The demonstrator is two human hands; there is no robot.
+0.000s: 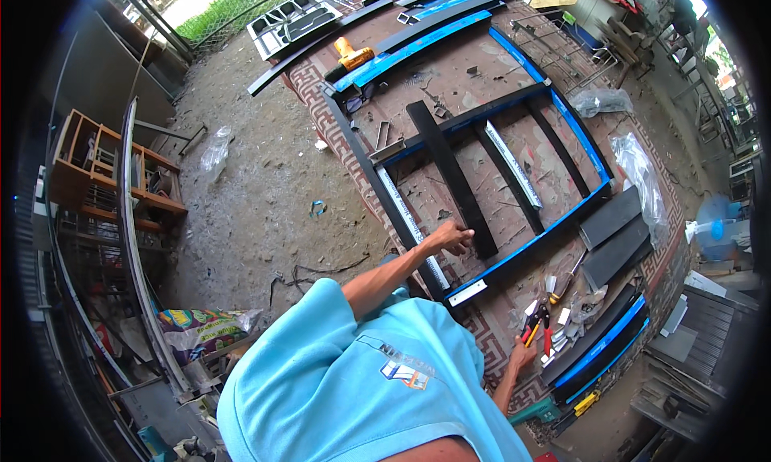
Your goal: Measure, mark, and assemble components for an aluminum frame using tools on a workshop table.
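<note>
here the frame (482,141) lies flat on the mat (658,213); your left hand (450,237) rests on a black bar (450,177) across it, fingers curled together. your right hand (522,353) touches red pliers (540,324), grip unclear.

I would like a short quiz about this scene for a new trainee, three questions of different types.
1. True or false: the left hand rests on the lower end of a loose black bar lying across the frame.
2. Which tool lies nearest the right hand? A) red-handled snips B) orange drill C) a hammer
3. Fill in: the frame's long rails carry strips of ____ film.

Key:
1. True.
2. A; the right hand is beside the snips, but whether its fingers touch them cannot be told.
3. Blue.
</note>
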